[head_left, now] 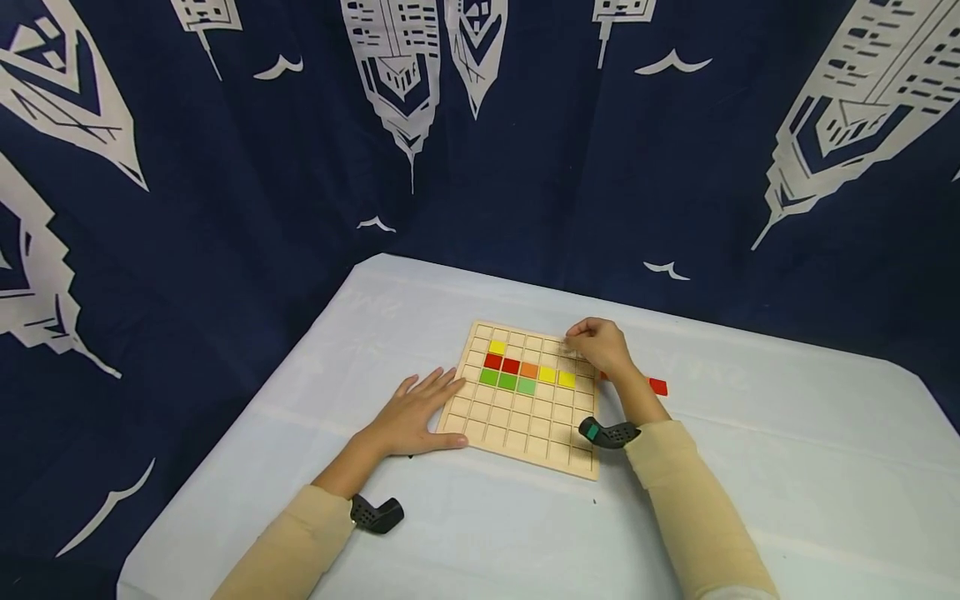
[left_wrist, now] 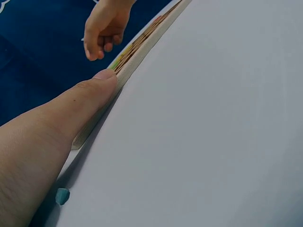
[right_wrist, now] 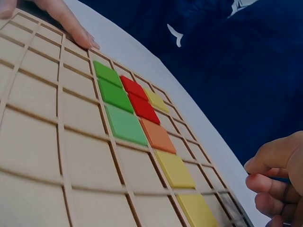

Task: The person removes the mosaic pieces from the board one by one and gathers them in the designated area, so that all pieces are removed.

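Board (head_left: 517, 422) lies flat on table (head_left: 750, 475), in from far edge; looks light, stiff, likely slides if nudged, best steadied at side edges; left hand (head_left: 414, 417) spreads wide on left edge; right hand (head_left: 606, 346) bends fingers by far right corner, cannot tell if holding anything; tiles (head_left: 511, 367) look thin, smooth, best pinched by sides.

You can read no word, number, label or brand in any of the three views. On the white table (head_left: 750, 467), you may pick out pale marks (head_left: 375, 305) toward the far left corner, too faint for you to make out as letters. On the dark blue curtain (head_left: 525, 208), you see white drawings (head_left: 397, 75) of towers and birds.
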`<state>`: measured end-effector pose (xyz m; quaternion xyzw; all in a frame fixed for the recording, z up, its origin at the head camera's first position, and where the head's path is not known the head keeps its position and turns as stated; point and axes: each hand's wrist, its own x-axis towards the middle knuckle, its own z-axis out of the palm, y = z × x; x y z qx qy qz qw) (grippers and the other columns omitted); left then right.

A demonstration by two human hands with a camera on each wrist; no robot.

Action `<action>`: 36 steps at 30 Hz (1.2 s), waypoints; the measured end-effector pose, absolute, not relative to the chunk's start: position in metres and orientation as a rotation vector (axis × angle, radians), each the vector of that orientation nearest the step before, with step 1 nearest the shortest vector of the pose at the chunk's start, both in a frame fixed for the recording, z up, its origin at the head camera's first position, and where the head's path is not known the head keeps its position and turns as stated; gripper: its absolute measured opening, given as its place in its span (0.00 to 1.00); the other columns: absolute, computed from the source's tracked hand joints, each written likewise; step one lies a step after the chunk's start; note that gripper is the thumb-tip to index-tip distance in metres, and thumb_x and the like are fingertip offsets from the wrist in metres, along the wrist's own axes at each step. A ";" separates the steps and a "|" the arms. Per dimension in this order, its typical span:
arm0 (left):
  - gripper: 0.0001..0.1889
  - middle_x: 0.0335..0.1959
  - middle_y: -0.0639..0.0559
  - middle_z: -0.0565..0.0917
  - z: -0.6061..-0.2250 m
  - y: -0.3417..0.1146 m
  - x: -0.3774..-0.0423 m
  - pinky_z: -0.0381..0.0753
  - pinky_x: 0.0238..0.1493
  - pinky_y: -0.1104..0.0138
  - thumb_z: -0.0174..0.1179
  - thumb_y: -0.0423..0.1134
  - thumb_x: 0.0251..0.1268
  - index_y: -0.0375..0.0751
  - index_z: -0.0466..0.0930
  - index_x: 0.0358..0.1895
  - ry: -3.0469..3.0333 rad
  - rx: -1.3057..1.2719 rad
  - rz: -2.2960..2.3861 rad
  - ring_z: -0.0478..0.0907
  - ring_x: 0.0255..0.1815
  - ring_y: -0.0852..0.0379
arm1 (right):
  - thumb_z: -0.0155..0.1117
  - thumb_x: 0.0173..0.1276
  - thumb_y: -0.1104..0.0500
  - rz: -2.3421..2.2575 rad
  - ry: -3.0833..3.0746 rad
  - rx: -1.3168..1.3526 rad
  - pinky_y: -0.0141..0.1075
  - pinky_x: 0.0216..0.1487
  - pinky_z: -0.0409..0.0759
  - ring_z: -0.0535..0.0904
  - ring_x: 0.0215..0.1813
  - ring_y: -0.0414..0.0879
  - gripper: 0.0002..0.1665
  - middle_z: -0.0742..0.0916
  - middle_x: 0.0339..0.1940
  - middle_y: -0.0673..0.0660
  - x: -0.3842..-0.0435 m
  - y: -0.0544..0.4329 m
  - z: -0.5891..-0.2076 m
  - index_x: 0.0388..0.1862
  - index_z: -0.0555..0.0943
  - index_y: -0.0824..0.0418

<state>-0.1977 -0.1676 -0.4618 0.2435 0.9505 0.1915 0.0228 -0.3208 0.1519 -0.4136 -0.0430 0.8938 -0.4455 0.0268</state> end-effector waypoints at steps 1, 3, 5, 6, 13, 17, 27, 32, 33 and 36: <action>0.50 0.79 0.50 0.50 -0.462 -0.168 -0.198 0.40 0.73 0.46 0.54 0.72 0.57 0.49 0.52 0.78 2.941 0.748 0.589 0.42 0.79 0.50 | 0.64 0.66 0.60 -1.379 2.760 -0.155 0.35 0.32 0.71 0.72 0.31 0.45 0.10 0.82 0.28 0.54 -0.321 0.148 -0.413 0.40 0.81 0.67; 0.50 0.79 0.51 0.49 -0.462 -0.168 -0.199 0.40 0.74 0.47 0.54 0.73 0.57 0.50 0.51 0.78 2.940 0.737 0.577 0.41 0.79 0.51 | 0.63 0.67 0.61 -1.395 2.740 -0.200 0.34 0.30 0.72 0.72 0.29 0.45 0.09 0.82 0.28 0.55 -0.321 0.139 -0.413 0.39 0.81 0.67; 0.50 0.79 0.51 0.49 -0.462 -0.167 -0.199 0.40 0.74 0.47 0.54 0.73 0.57 0.50 0.51 0.79 2.939 0.732 0.575 0.40 0.79 0.51 | 0.63 0.67 0.61 -1.408 2.721 -0.237 0.34 0.29 0.72 0.72 0.28 0.45 0.08 0.83 0.28 0.56 -0.322 0.131 -0.413 0.39 0.82 0.67; 0.51 0.79 0.52 0.48 -0.463 -0.167 -0.199 0.39 0.74 0.47 0.54 0.73 0.57 0.50 0.50 0.79 2.939 0.728 0.571 0.40 0.79 0.52 | 0.63 0.67 0.61 -1.409 2.715 -0.246 0.34 0.29 0.72 0.73 0.29 0.45 0.08 0.83 0.29 0.56 -0.321 0.127 -0.413 0.38 0.82 0.67; 0.51 0.79 0.51 0.49 -0.465 -0.167 -0.202 0.40 0.74 0.47 0.53 0.73 0.57 0.50 0.51 0.79 2.944 0.735 0.571 0.41 0.79 0.52 | 0.62 0.69 0.61 -1.456 2.616 -0.282 0.33 0.33 0.78 0.79 0.33 0.48 0.09 0.84 0.33 0.58 -0.316 0.101 -0.413 0.40 0.81 0.67; 0.50 0.79 0.51 0.49 -0.465 -0.166 -0.202 0.40 0.74 0.47 0.54 0.73 0.57 0.50 0.51 0.79 2.941 0.732 0.572 0.41 0.79 0.52 | 0.62 0.70 0.62 -1.471 2.577 -0.329 0.33 0.33 0.79 0.81 0.32 0.47 0.08 0.85 0.34 0.60 -0.314 0.090 -0.415 0.40 0.82 0.68; 0.50 0.79 0.50 0.51 -0.464 -0.166 -0.202 0.41 0.73 0.46 0.54 0.73 0.57 0.50 0.52 0.78 2.946 0.754 0.572 0.42 0.79 0.51 | 0.65 0.67 0.61 -1.375 2.654 -0.396 0.39 0.41 0.77 0.80 0.37 0.49 0.07 0.86 0.33 0.56 -0.315 0.072 -0.429 0.38 0.85 0.64; 0.50 0.79 0.50 0.51 -0.464 -0.166 -0.201 0.41 0.73 0.46 0.53 0.74 0.57 0.49 0.52 0.78 2.947 0.759 0.574 0.42 0.79 0.50 | 0.69 0.64 0.61 -1.365 2.703 -0.361 0.37 0.37 0.75 0.77 0.34 0.48 0.06 0.84 0.30 0.55 -0.315 0.068 -0.435 0.37 0.85 0.63; 0.50 0.79 0.50 0.51 -0.464 -0.167 -0.201 0.41 0.73 0.46 0.53 0.74 0.57 0.50 0.52 0.78 2.944 0.752 0.568 0.42 0.79 0.51 | 0.69 0.64 0.61 -1.368 2.708 -0.356 0.36 0.35 0.74 0.77 0.33 0.47 0.06 0.84 0.30 0.55 -0.314 0.067 -0.436 0.37 0.85 0.63; 0.50 0.79 0.51 0.50 -0.464 -0.168 -0.200 0.40 0.74 0.46 0.53 0.73 0.58 0.50 0.51 0.78 2.942 0.748 0.556 0.41 0.79 0.51 | 0.70 0.63 0.61 -1.377 2.711 -0.334 0.34 0.32 0.73 0.76 0.31 0.46 0.08 0.83 0.29 0.54 -0.314 0.064 -0.437 0.39 0.84 0.64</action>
